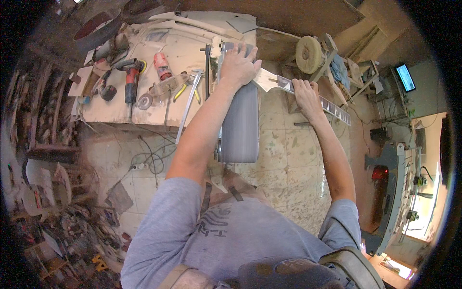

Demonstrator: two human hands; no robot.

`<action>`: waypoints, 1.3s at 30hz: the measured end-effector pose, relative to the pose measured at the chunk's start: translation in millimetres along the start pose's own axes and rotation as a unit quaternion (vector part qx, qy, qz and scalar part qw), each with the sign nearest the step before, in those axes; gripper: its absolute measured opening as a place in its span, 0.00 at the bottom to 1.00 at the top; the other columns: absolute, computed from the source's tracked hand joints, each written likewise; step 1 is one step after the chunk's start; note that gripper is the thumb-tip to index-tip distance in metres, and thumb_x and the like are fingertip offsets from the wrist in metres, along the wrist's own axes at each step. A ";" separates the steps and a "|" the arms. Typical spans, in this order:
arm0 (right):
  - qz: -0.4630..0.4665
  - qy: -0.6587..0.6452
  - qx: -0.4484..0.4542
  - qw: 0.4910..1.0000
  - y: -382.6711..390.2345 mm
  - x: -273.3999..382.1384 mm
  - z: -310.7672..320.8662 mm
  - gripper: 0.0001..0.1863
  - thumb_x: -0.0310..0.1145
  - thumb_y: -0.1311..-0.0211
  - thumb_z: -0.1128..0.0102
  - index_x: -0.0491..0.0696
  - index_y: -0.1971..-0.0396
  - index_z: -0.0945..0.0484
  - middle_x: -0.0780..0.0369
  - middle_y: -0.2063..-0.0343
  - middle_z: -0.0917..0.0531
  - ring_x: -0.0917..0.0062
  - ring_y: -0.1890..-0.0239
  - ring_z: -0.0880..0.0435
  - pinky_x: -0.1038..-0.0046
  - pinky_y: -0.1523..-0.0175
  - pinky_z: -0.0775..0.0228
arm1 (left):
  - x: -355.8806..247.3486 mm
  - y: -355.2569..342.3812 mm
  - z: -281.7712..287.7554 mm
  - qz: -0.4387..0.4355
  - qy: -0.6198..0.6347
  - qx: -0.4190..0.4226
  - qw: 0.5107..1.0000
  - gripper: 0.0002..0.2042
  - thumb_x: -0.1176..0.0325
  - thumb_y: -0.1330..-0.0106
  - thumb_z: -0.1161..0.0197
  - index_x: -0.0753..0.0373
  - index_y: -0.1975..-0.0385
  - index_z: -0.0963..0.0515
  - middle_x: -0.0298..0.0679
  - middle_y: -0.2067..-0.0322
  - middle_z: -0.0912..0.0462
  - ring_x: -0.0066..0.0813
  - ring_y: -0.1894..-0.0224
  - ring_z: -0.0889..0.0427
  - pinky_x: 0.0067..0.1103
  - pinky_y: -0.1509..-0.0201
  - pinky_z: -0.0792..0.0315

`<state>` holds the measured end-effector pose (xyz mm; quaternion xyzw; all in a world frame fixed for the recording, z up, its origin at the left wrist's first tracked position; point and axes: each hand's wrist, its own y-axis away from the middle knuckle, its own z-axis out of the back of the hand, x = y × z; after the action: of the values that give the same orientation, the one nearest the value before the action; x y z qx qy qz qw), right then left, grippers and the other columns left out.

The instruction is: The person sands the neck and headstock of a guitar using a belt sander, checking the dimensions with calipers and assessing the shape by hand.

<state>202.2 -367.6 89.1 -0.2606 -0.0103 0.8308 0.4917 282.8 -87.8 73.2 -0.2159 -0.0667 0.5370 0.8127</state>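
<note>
Bench: at my left, the pale workbench [108,113] carries a red-and-black power tool [131,82], a shorter red tool [162,66], yellow-handled pliers [180,92] and, sticking out past the front edge, a long metal bar [187,108].
Sanding belt: the wide grey sanding belt [240,123] runs lengthwise toward me, just right of the bench; its smooth streaks make me think it is turning, though I can't be certain.
Left hand: my left hand [239,66] lies over the belt's far end, fingers spread and not curled around anything I can see; what sits beneath the palm is hidden.
Guitar neck: the guitar neck [287,84] slants off to the right, its pale headstock [265,79] at my left thumb, its fretted end out in the air. I judge this to be the shaping step, headstock end pressed to the abrasive.
Right hand: my right hand [308,98] is wrapped around the fretboard part, gripping it; the next move calls for a level hold here, even pressure from the left, and fingertips clear of the grit.
Buffing wheel: a cream-coloured round buffing wheel [308,54] stands beyond my right hand.
Screen: a lit screen [405,78] hangs far right.
</note>
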 end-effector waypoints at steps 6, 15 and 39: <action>0.024 0.030 -0.027 0.999 -7.8 0.6 -1.6 0.12 0.32 0.33 0.47 0.51 0.50 0.27 0.65 0.61 0.20 0.73 0.53 0.19 0.62 0.44 0.33 | 3.2 3.5 5.4 0.029 0.013 0.005 0.999 0.29 0.48 0.22 0.55 0.55 0.26 0.33 0.55 0.27 0.34 0.58 0.24 0.38 0.44 0.24 0.40; 0.041 0.006 -0.034 0.999 -22.5 9.3 -5.0 0.14 0.31 0.33 0.46 0.50 0.48 0.28 0.64 0.60 0.20 0.72 0.51 0.19 0.61 0.42 0.33 | 15.9 13.0 15.7 0.075 -0.009 0.024 0.997 0.32 0.44 0.23 0.55 0.55 0.25 0.34 0.54 0.25 0.38 0.51 0.23 0.39 0.41 0.22 0.43; 0.029 -0.048 0.048 0.997 14.8 -16.5 16.4 0.25 0.27 0.40 0.39 0.46 0.42 0.30 0.58 0.55 0.20 0.64 0.46 0.21 0.56 0.37 0.37 | -20.0 3.7 3.3 0.054 0.046 0.048 0.996 0.33 0.45 0.23 0.55 0.62 0.27 0.34 0.62 0.25 0.41 0.55 0.23 0.41 0.42 0.22 0.43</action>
<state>189.2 -384.9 106.2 -0.1966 0.0135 0.8558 0.4782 270.3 -103.6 77.0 -0.2046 0.0080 0.5719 0.7944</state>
